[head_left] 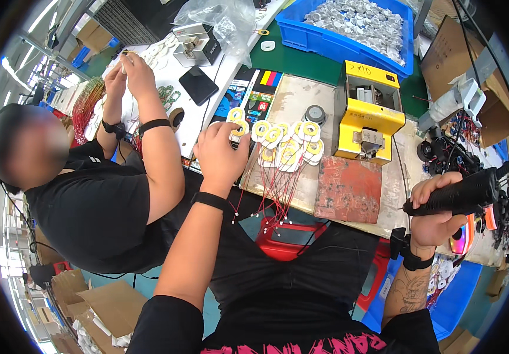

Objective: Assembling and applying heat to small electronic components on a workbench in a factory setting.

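My left hand (222, 154) closes its fingers on a white round part with a yellow ring (238, 127), at the left end of a cluster of similar parts. These white parts (288, 154) lie bunched on the worktop, and their thin red wires (275, 192) with small white connectors hang over the front edge. Off to the right, my right hand (434, 206) is wrapped round a black electric screwdriver (458, 194). Its thin bit points left, and a cord leaves its far end. Between the hands sits a worn reddish plate (349, 189).
Behind the plate stands a yellow box-shaped machine (369, 112), with a round grey part (314, 114) beside it. A blue bin (301, 38) of small whitish parts is at the back. To my left a co-worker (101, 194) handles something small near a black phone (197, 85).
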A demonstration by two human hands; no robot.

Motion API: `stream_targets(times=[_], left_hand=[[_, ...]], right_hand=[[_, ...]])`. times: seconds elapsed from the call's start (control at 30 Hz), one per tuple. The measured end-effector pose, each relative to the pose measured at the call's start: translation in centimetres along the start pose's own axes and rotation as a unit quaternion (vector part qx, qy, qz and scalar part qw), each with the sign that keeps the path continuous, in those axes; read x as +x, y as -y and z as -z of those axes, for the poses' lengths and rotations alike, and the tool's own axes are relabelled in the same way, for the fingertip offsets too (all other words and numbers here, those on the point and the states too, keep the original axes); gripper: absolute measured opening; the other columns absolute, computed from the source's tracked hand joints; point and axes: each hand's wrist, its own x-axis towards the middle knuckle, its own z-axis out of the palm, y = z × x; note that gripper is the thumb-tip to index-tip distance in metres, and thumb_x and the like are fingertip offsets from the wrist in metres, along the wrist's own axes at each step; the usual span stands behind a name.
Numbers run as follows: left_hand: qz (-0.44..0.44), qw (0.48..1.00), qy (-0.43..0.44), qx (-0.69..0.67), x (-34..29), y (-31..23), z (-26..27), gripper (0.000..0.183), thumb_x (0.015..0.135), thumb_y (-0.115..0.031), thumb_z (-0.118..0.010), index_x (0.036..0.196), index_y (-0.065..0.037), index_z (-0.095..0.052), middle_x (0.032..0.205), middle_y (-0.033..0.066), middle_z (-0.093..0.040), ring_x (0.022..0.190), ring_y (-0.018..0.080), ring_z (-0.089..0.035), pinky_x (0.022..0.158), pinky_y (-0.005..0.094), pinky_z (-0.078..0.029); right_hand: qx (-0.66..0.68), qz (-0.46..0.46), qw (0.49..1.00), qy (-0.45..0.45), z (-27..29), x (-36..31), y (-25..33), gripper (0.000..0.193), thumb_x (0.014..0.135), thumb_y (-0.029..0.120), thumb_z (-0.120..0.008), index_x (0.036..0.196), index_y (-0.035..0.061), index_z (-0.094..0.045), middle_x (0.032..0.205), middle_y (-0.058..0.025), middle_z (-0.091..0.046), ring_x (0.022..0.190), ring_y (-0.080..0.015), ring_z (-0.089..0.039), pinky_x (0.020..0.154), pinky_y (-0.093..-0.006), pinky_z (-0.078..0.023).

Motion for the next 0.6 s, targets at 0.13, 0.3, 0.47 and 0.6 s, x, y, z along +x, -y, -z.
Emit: stream_targets(times=[0.13,0.3,0.47,0.6], left_hand=[[-0.002,0.999,0.032,0.038,-0.6,0.5,-0.5,0.027,0.080,-0.031,-0.083,0.102,-0.018,-0.074,0.113,0.0042,-0.070,0.110,0.0285,-0.060,0.092,0.0469,-0.040],[0.017,0.997,0.048,0.051,-0.3,1.0,-1.0,0.028,0.079,-0.032,-0.084,0.100,-0.018,-0.072,0.105,0.0027,-0.072,0.110,0.0286,-0.061,0.092,0.0475,-0.039],[0.000,0.999,0.029,0.041,-0.3,1.9,-1.6,0.027,0.077,-0.031,-0.084,0.097,-0.017,-0.073,0.099,0.0043,-0.074,0.108,0.0298,-0.062,0.090,0.0494,-0.038],[-0.008,0.999,0.020,0.027,-0.1,2.4,-1.4,0.025,0.074,-0.028,-0.083,0.094,-0.016,-0.077,0.090,0.0047,-0.074,0.100,0.0282,-0.064,0.087,0.0475,-0.040]], right_hand=[[0.017,0.015,1.000,0.000,-1.7,1.8,-0.1,0.092,0.081,0.090,-0.053,0.108,0.0033,-0.040,0.077,-0.0066,-0.049,0.063,-0.0151,-0.051,0.058,-0.0286,-0.043],[0.003,0.044,0.998,0.044,-4.6,4.0,0.3,0.085,0.086,0.084,-0.055,0.110,0.0036,-0.043,0.075,-0.0072,-0.050,0.061,-0.0156,-0.049,0.058,-0.0288,-0.042],[0.041,-0.008,0.998,0.046,-6.0,6.1,-1.0,0.086,0.086,0.086,-0.053,0.115,0.0058,-0.047,0.078,-0.0051,-0.052,0.068,-0.0141,-0.051,0.061,-0.0279,-0.043],[0.016,0.014,0.999,0.027,-7.8,7.6,-2.9,0.084,0.087,0.083,-0.055,0.116,0.0036,-0.051,0.079,-0.0059,-0.055,0.069,-0.0145,-0.055,0.060,-0.0277,-0.044]])
